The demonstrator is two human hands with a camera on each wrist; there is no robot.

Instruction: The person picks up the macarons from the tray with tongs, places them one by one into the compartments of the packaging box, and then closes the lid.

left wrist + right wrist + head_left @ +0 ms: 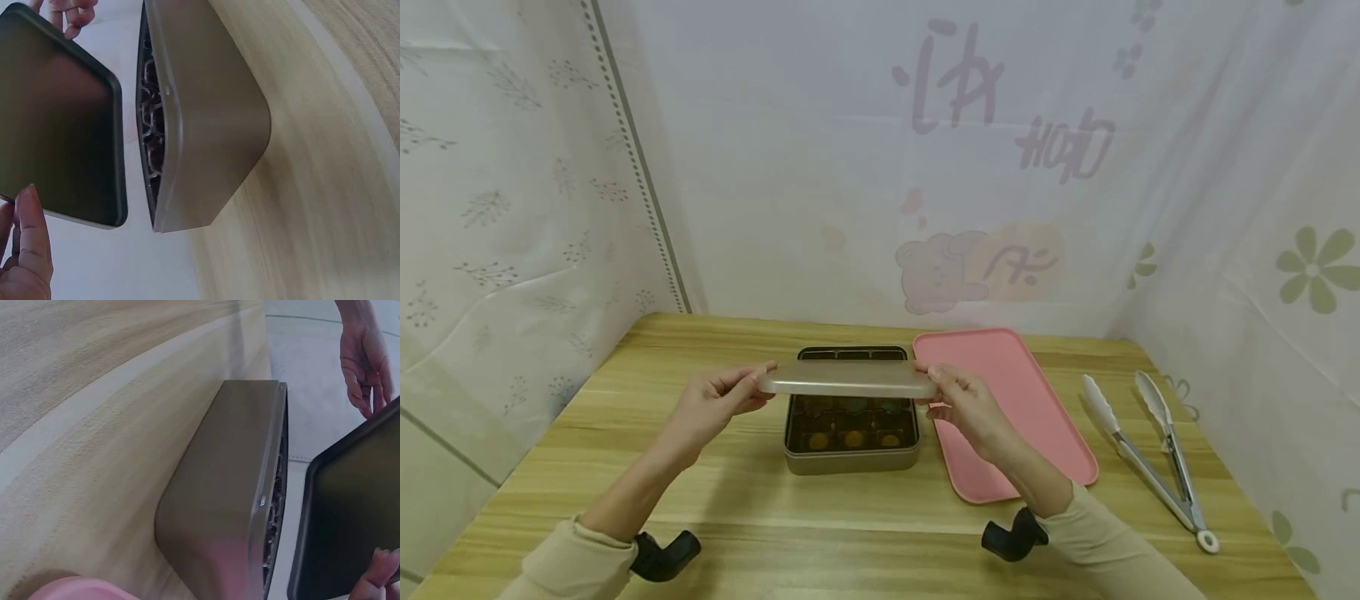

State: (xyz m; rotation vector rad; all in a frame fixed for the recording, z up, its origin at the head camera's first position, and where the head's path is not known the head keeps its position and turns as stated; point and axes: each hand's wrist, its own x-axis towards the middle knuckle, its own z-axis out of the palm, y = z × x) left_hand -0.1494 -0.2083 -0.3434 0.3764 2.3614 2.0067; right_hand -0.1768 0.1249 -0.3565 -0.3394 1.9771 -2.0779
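Observation:
A gold-brown metal tin [852, 461] stands on the table, its top uncovered. Inside it a clear divided insert [853, 417] shows several compartments, and small yellowish round items lie in the front row. The matching lid [850, 379] is held level above the tin, apart from its rim. My left hand [711, 406] pinches the lid's left end, and my right hand [967, 410] pinches its right end. Both wrist views show the lid's dark underside [59, 125] and the tin's side wall [219, 487].
A pink tray [1015, 400] lies right of the tin, partly under my right forearm. Farther right, metal tongs [1157, 467] with pale tips rest spread on the wooden table [760, 533]. Printed cloth [820, 167] hangs behind and at both sides.

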